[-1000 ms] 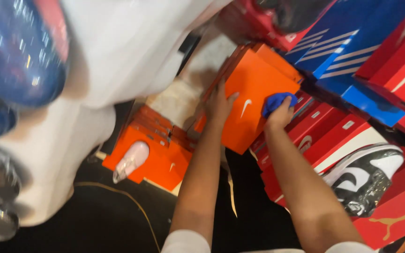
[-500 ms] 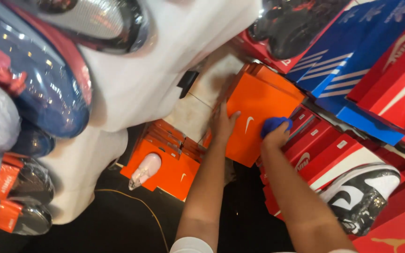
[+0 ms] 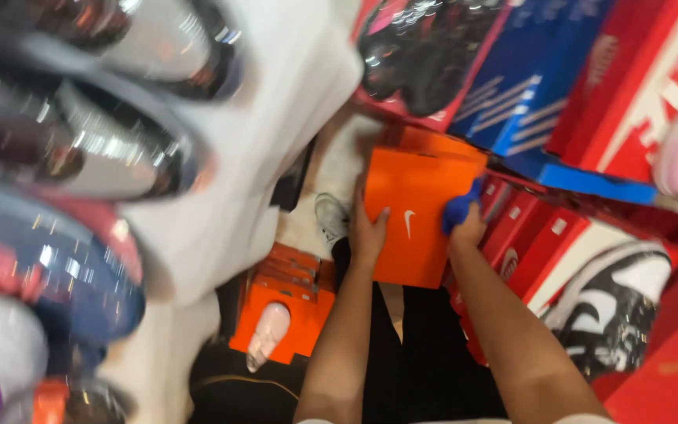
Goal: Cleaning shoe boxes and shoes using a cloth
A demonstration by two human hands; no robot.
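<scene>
An orange shoebox (image 3: 416, 216) stands in front of me, its lid side facing up toward the camera. My left hand (image 3: 366, 232) presses flat against its left edge, fingers spread on the lid. My right hand (image 3: 467, 228) is at the box's right edge and grips a blue cloth (image 3: 458, 209) against it. Both forearms reach up from the bottom of the view.
Red shoeboxes (image 3: 539, 247) and blue shoeboxes (image 3: 527, 94) are stacked to the right, with a black-and-white sneaker (image 3: 617, 306) on them. A pale shoe (image 3: 267, 336) lies on a lower orange box (image 3: 288, 302). White shelves (image 3: 253, 165) with shiny sneakers (image 3: 80, 157) fill the left.
The view has swung; the shelves with sneakers loom larger at left. Both hands stay on the orange box, the blue cloth has shifted along its right edge.
</scene>
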